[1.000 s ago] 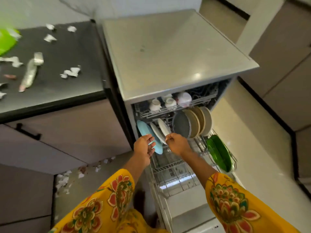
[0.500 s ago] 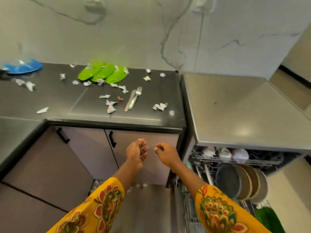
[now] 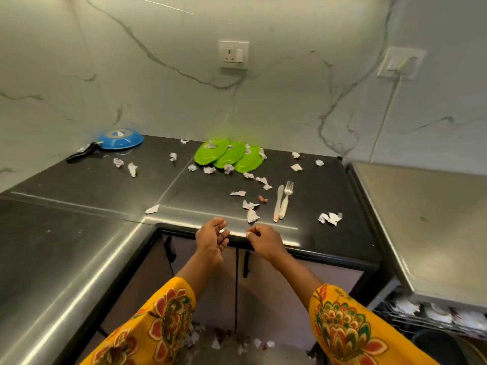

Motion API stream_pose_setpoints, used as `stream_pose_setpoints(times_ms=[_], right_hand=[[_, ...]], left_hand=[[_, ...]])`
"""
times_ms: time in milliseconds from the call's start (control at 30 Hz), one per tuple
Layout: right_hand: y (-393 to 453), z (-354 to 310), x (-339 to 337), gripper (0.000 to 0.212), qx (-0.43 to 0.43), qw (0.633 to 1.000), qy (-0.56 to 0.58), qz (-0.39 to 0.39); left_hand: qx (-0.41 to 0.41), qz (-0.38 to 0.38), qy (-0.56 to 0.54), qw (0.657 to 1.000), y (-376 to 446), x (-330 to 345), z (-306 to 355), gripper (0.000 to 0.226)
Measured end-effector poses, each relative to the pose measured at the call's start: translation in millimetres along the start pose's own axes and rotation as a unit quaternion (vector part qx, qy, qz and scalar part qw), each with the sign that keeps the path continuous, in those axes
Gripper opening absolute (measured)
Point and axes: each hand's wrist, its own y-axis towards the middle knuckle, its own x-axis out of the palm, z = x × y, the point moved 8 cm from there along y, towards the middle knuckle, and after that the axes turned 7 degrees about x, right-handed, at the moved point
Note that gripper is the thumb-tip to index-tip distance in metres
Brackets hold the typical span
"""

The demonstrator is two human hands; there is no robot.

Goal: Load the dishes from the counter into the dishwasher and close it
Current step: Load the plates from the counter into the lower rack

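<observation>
Three overlapping green plates [image 3: 228, 157] lie at the back of the black counter [image 3: 79, 196]. A blue pan [image 3: 120, 139] with a black handle rests upside down at the back left. A knife [image 3: 278, 202] and a fork [image 3: 286, 198] lie side by side near the counter's front right. My left hand [image 3: 212, 239] hovers at the counter's front edge, fingers loosely apart and empty. My right hand [image 3: 263, 239] is beside it, fingers curled with nothing visible in them. The open dishwasher's upper rack [image 3: 432, 316] with white cups shows at the bottom right.
Crumpled paper scraps [image 3: 329, 218] are strewn over the counter and on the floor [image 3: 224, 341] below. The dishwasher's flat grey top [image 3: 427, 219] adjoins the counter on the right. Cabinet doors with black handles sit under the counter. A wall socket [image 3: 233, 54] is above.
My view swung from the dishwasher racks up and left to the counter. Both hands left the plates in the lower rack and rose to the counter's front edge.
</observation>
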Motion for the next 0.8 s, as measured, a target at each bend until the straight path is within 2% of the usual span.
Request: stream_pose_setpoints(times_ms=[267, 367, 667, 800], right_hand=[[42, -41, 38, 0.02, -0.009, 1.0, 0.001, -0.029], [63, -47, 47, 0.019, 0.003, 1.0, 0.004, -0.031], [178, -81, 67, 0.013, 0.005, 0.999, 0.039, -0.03], [233, -94, 71, 0.013, 0.024, 0.997, 0.074, -0.021]], left_hand=[[0.019, 0.03, -0.014, 0.999, 44, -32, 47, 0.029], [0.021, 0.038, -0.013, 0.999, 64, -34, 59, 0.026], [0.022, 0.046, -0.01, 0.999, 160, -11, 88, 0.023], [0.016, 0.051, 0.0, 0.999, 200, 2, 99, 0.032]])
